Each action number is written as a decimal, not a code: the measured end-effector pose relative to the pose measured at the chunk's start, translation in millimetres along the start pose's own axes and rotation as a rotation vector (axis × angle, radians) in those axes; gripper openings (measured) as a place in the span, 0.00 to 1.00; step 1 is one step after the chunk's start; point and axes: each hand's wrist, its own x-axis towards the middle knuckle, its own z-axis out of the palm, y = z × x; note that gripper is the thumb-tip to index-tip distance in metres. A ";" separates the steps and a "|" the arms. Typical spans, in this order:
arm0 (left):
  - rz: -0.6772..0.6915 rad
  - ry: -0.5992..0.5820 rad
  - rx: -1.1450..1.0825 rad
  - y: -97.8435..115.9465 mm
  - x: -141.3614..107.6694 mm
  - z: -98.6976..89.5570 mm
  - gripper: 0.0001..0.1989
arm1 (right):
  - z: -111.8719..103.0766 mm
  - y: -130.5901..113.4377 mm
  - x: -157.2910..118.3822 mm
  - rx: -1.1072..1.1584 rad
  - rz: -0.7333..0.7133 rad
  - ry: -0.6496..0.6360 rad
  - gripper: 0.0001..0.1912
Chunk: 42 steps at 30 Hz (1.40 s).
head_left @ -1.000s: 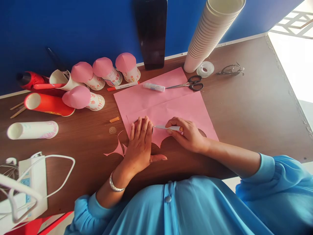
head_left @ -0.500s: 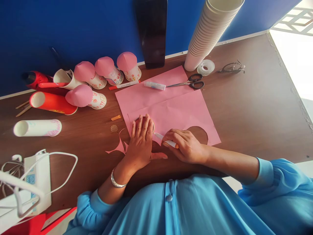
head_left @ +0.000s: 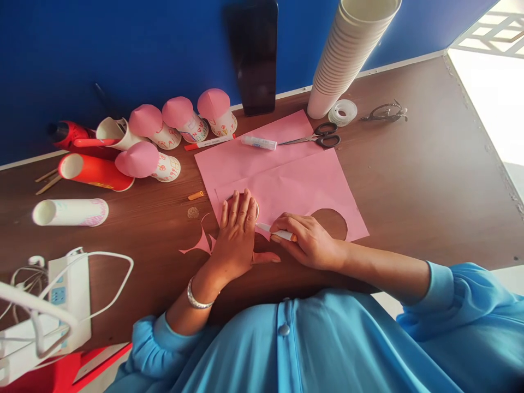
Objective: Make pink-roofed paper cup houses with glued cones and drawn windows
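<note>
My left hand (head_left: 236, 234) lies flat with its fingers stretched out, pressing on a round, pale-rimmed thing that it mostly hides. Beneath is a sheet of pink paper (head_left: 290, 188) with a round hole cut near its lower right edge. In my right hand (head_left: 309, 240) is a white marker (head_left: 283, 235) with an orange end. Its tip touches the paper right beside the rim under my left hand. Pink paper scraps (head_left: 201, 243) lie left of my left hand, near an orange marker cap (head_left: 195, 195).
Scissors (head_left: 323, 136) and a glue stick (head_left: 259, 143) rest on the paper. A tall stack of paper cups (head_left: 341, 60), a tape roll (head_left: 343, 112) and glasses (head_left: 385, 112) stand or lie behind. Several cups with pink cone tops (head_left: 178, 112) are back left; a power strip (head_left: 69, 295) is front left.
The marker in my right hand has tilted slightly, with its tip still by the rim. My left hand keeps its place on the paper. The whole view has shifted a little.
</note>
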 end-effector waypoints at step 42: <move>-0.001 0.045 -0.193 -16.1 10.2 -43.5 0.27 | -62.7 -14.7 -25.7 0.296 0.532 0.214 0.05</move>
